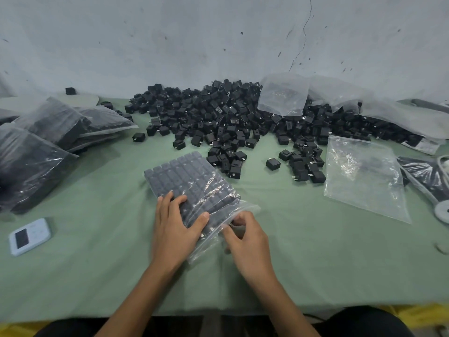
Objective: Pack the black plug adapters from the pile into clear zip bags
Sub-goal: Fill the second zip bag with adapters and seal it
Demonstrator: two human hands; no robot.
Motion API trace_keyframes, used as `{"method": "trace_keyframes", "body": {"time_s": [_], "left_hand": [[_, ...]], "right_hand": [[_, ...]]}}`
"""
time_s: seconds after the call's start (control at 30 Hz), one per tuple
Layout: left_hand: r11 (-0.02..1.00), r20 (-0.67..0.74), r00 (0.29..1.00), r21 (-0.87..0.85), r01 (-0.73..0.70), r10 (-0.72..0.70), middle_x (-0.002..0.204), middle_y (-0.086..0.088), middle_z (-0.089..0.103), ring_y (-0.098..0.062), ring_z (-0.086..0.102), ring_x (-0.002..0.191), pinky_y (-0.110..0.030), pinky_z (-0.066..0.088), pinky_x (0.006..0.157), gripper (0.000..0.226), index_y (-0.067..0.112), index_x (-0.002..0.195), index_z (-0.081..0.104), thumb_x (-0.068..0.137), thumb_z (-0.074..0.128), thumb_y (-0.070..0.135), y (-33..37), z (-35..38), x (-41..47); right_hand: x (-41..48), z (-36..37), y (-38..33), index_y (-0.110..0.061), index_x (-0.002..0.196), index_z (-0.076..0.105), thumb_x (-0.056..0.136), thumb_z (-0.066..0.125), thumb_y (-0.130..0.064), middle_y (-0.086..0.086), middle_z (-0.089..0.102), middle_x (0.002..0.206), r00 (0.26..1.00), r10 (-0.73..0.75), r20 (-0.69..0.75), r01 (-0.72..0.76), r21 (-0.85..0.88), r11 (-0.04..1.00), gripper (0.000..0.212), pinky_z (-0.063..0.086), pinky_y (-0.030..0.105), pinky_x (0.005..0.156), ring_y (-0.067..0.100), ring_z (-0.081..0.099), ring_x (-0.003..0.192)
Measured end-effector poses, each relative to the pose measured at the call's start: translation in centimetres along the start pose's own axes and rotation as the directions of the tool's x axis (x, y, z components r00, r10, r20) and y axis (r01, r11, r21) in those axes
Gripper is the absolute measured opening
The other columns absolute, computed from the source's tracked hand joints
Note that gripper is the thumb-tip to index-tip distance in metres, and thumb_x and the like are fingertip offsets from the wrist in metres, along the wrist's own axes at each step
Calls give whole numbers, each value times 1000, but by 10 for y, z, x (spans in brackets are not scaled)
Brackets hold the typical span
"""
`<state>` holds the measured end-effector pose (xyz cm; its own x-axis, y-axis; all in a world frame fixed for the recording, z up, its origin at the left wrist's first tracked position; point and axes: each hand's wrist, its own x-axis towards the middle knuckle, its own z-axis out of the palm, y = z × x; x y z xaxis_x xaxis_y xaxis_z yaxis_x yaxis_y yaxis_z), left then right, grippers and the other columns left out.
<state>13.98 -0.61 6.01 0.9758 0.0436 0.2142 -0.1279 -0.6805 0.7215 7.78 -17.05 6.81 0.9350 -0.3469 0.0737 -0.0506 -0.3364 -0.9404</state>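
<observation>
A clear zip bag (194,183) filled with neat rows of black plug adapters lies on the green cloth in front of me. My left hand (176,224) presses flat on its near end with fingers spread. My right hand (247,237) pinches the bag's open mouth at the near right corner. A large pile of loose black adapters (230,117) spreads across the back of the table. An empty clear zip bag (364,176) lies flat to the right.
Several filled bags (48,137) are stacked at the left. A small white device with a screen (30,235) sits at the near left. Large crumpled plastic bags (340,98) rest on the pile at the back right. White round objects (442,211) sit at the right edge.
</observation>
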Motion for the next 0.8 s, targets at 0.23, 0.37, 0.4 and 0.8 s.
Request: {"method": "trace_keyframes", "body": {"time_s": [0.23,0.37,0.4,0.8], "left_hand": [[1000,-4,1000,1,-8,8,162,10,20,-9,4,152,-43,18,124,73,29,139,44,80,61,70,-1,0,0],[1000,-4,1000,-2,-1,1,162,10,21,-10,4,152,-44,18,124,78,29,139,44,75,55,75,1,0,0],[1000,-3,1000,-1,-3,3,162,9,21,-10,4,152,-44,18,124,77,29,139,44,77,57,73,0,0,0],[1000,2,1000,1,-5,5,162,9,20,-9,3,152,-42,16,124,70,28,140,43,83,65,63,0,0,0]], "right_hand": [[2,1,0,-36,91,61,85,72,-28,-19,69,86,998,56,-38,-55,37,998,15,59,39,75,4,67,78],[5,1,-1,-37,90,64,82,72,-39,-14,70,82,995,80,-51,-78,47,996,12,58,42,73,7,67,71],[5,1,-1,-36,91,64,83,71,-41,-13,70,82,995,84,-50,-81,55,995,11,58,42,73,9,68,71],[9,-1,-5,-28,101,70,89,66,-43,-10,54,99,999,25,-28,-30,-198,980,20,45,25,82,8,56,92]]}}
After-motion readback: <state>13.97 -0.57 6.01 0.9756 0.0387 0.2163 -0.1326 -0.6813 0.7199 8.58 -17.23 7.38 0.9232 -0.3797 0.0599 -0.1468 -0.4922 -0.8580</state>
